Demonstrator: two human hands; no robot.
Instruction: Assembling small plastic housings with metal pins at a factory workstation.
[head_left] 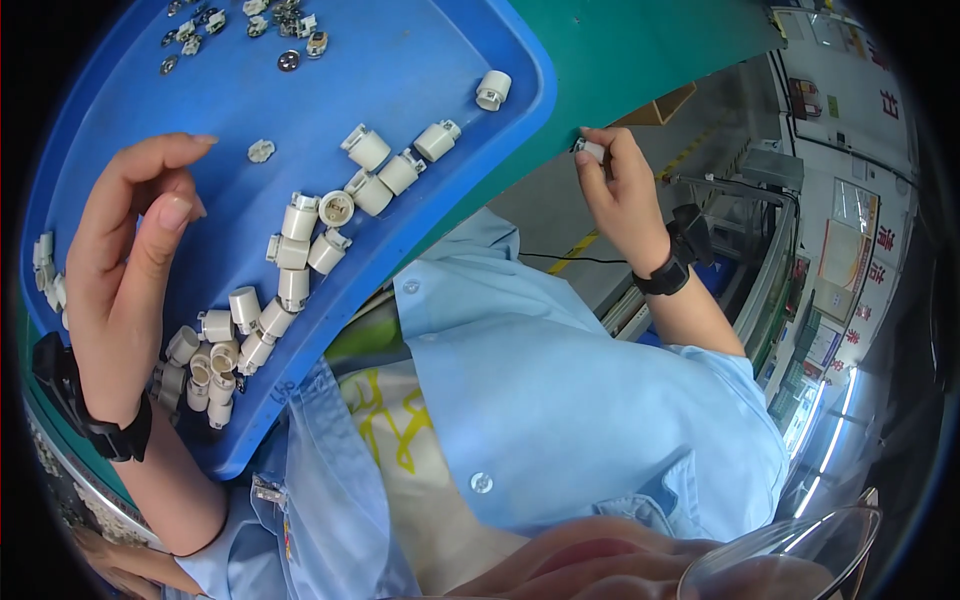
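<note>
My left hand (130,250) hovers over the left side of a blue tray (400,250). Its fingers are loosely curled, with thumb and index finger apart and nothing between them. Beyond the tray's right edge, my right hand (622,190) pinches a small white cylindrical socket (591,151) between thumb and fingers; the fingers cover much of it. Similar white sockets (367,147) lie in a loose band along the tray's near right side and cluster in its lower corner. One lone white insert (261,151) rests near my left fingertips.
Small metal-and-white inserts (288,60) are scattered at the tray's far end. The tray stands on a green tabletop (620,50). A cardboard box (667,104) shows beyond the table edge. At lower left, another forearm (140,565) appears beside a container of small pale pieces (100,505).
</note>
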